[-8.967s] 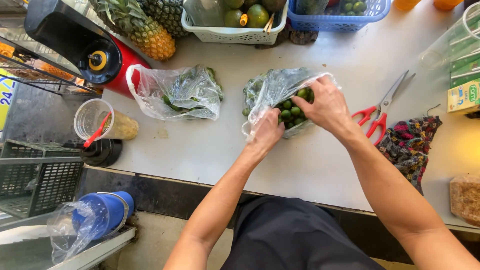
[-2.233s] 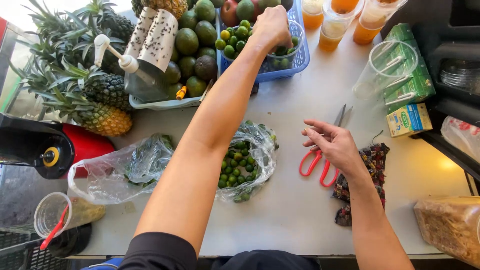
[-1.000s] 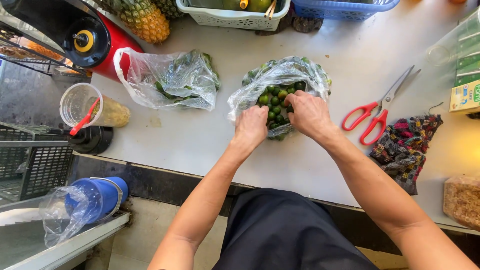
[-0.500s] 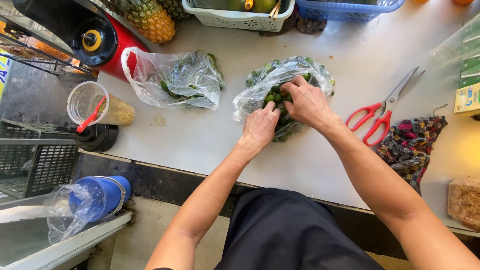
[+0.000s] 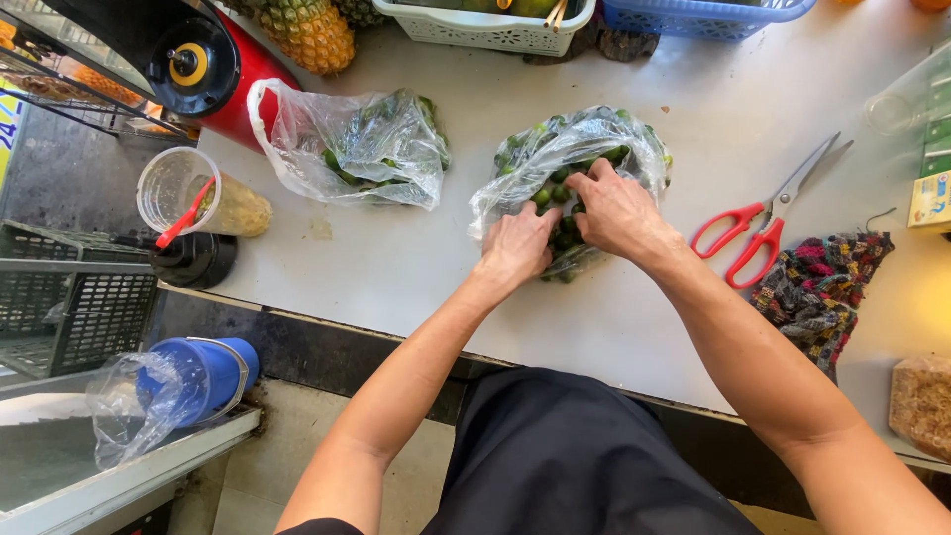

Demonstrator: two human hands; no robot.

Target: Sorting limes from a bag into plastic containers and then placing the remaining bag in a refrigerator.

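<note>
In the middle of the frame, a little above centre, a clear plastic bag (image 5: 570,163) lies on the pale counter (image 5: 416,267), and it is full of small green limes (image 5: 557,193). Both hands are at this bag, close together. The left hand (image 5: 515,248) rests on the lower left edge of the bag, palm down, with the fingers bent onto the plastic. The right hand (image 5: 616,210) is just beside it, on the right, and its fingers reach in among the limes. Whether either hand really pinches a lime or only the plastic I cannot tell, because the fingertips are hidden.

To the left of this bag, apart from it, lies a 2nd clear bag (image 5: 352,149) with green things inside. In the right part of the frame, red-handled scissors (image 5: 768,228) lie on the counter, blades pointing to the upper right, and below them is a multicoloured knitted cloth (image 5: 822,292). At the upper left stand a red and black machine (image 5: 203,64) and a pineapple (image 5: 309,35). A plastic cup (image 5: 193,193) with a red spoon stands at the left edge of the counter. At the lower left, below the counter, is a blue container (image 5: 198,372) wrapped in plastic.
</note>
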